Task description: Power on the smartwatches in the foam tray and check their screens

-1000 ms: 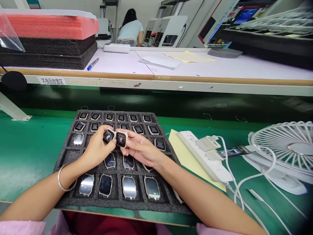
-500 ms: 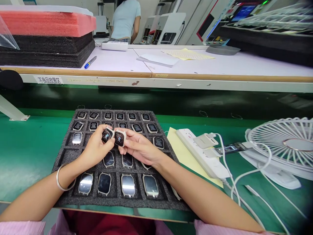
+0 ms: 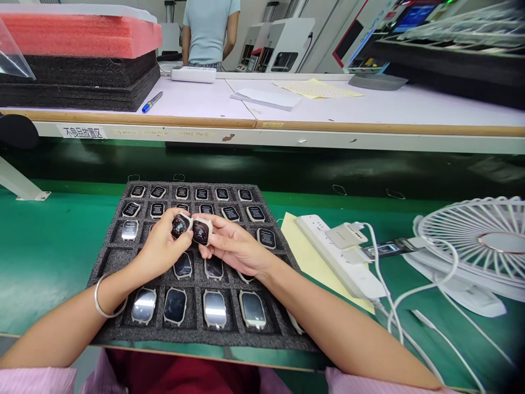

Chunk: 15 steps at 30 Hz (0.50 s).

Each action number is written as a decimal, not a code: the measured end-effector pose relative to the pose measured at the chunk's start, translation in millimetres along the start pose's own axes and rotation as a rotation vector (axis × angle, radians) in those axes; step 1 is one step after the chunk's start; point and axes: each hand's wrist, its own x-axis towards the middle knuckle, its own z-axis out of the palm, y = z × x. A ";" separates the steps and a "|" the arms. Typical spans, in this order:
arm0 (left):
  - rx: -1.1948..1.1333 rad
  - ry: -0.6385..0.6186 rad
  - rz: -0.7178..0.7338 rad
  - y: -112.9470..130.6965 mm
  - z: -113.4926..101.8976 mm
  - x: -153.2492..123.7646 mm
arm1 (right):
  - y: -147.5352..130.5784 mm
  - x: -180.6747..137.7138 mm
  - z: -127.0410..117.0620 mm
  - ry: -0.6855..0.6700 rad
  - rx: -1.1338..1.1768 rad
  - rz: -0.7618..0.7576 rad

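Observation:
My left hand is closed on a smartwatch without a strap, its dark screen lit with a small picture. Right beside it, my right hand grips a second smartwatch by its edge, with a similar lit screen. Both are held side by side above a dark grey foam tray. Strapless watches lie in the tray's compartments; those in the back rows show white text, while the front ones, such as the watch, look dark or reflect light. My hands and forearms hide some compartments.
To the right lie a white power strip on yellow paper, loose white cables and a white fan. A raised shelf at the back carries foam stacks, a pen and papers. Beyond it stands a person.
My hands and both watches stay almost still. The view has shifted slightly, and the person behind the shelf has turned and stands more upright.

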 end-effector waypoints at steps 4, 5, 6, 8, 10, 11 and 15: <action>-0.013 0.001 -0.003 1.7 -0.4 -0.4 | -0.7 -1.2 1.1 0.031 -0.004 -0.003; -0.015 0.003 -0.005 2.4 -0.4 -0.4 | -0.9 -1.5 1.3 0.033 -0.003 -0.005; -0.014 0.006 -0.004 3.1 -0.4 -0.5 | -1.1 -1.7 1.6 0.031 -0.001 -0.007; -0.009 0.008 -0.001 3.9 -0.3 -0.7 | -1.1 -1.7 2.0 0.026 0.001 -0.008; 0.001 0.010 0.004 4.1 -0.2 -0.9 | -0.8 -1.4 2.3 0.025 0.002 -0.007; 0.005 0.010 0.004 4.1 -0.2 -0.9 | -0.6 -1.1 2.3 0.025 0.003 -0.008; -0.007 0.001 -0.009 3.4 0.1 -0.5 | -0.3 0.1 1.8 0.019 0.008 -0.011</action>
